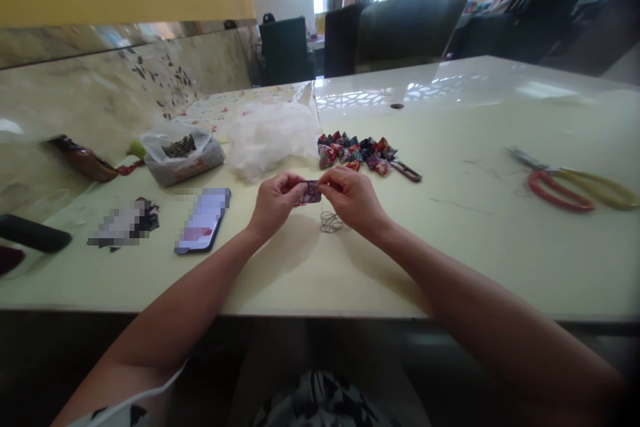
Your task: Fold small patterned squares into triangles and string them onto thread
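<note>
A small dark patterned piece of fabric (313, 192) is stretched between my two hands, above the front middle of the table. My left hand (278, 199) pinches its left side between thumb and fingers. At its right edge, the closed fingertips of my right hand (350, 195) pinch the cloth; any needle there is too small to make out. Beneath the right fingers a loose tangle of dark thread (333, 221) hangs or lies close to the tabletop. Just beyond my hands sits a cluster of small stuffed fabric pieces (353, 150) in mixed colours, with thread snips (407, 171) beside it.
Red-and-yellow-handled pliers (570, 183) lie right, near loose thread ends. Left are a phone (203, 220), a blurred dark-edged item (125, 223), a plastic bag of dried plant bits (183, 153) and a brown bottle (83, 159). White stuffing (273, 137) lies behind my left hand.
</note>
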{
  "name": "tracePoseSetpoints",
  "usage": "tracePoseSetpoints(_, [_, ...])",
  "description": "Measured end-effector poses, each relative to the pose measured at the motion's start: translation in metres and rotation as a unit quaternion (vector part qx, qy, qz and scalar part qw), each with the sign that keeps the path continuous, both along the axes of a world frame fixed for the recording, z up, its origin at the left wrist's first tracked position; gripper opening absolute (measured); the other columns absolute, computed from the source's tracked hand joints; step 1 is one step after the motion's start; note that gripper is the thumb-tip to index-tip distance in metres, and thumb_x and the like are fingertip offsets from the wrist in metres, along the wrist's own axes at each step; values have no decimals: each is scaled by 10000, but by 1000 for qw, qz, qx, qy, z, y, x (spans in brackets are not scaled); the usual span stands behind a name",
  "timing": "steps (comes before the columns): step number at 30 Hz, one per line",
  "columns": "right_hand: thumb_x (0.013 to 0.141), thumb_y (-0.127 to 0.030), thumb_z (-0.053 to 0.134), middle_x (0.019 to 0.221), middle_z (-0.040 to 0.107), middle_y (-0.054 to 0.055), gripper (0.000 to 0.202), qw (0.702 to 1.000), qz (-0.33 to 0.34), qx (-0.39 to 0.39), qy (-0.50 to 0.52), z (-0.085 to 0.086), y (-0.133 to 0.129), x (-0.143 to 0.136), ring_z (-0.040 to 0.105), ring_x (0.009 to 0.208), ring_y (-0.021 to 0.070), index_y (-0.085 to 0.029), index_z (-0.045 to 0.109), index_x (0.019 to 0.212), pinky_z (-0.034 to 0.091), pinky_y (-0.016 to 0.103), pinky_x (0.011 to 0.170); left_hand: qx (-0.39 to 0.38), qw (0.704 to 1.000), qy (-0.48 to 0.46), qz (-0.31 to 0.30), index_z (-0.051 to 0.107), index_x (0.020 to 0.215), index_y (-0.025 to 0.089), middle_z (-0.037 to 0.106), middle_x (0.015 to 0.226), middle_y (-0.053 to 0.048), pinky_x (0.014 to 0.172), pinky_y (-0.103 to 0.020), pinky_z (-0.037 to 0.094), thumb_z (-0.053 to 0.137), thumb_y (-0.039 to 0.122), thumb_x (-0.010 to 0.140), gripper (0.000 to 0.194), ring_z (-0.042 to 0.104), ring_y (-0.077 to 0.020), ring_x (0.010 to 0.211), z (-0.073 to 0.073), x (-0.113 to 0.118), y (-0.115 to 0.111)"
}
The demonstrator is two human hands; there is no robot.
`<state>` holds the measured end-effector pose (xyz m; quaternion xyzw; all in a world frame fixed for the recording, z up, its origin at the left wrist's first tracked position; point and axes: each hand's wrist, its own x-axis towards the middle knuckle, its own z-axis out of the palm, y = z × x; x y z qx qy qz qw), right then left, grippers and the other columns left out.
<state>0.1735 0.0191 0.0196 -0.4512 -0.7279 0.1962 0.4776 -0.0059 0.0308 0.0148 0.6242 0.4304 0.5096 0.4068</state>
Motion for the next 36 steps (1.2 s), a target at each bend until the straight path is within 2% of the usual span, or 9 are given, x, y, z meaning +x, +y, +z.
tracePoseSetpoints(14, [846,-73,629,734,584,6,158,1000,-2,19,2,-2,1,-1,540,706,130,-165,642,719,386,273,688,-10,1000,0,-1,684,813,139,680,695,-16,602,-240,566,743,311,762,189,630,-117,619,0,0,0])
tracePoseSetpoints(23, [839,-64,634,721,575,5,165,1000,1,12,-7,-1,2,0,531,698,128,-161,632,705,376,273,678,14,999,31,3,684,806,141,671,690,-14,590,-219,511,733,317,778,185,600,-103,605,-2,0,1])
tracePoseSetpoints(36, [833,-73,595,710,569,2,177,1000,8,12,-2,-1,-1,-2,518,685,129,-172,581,687,369,271,660,35,999,38,1,680,777,151,702,698,-33,613,-244,545,768,332,766,202,652,-131,634,-3,0,0])
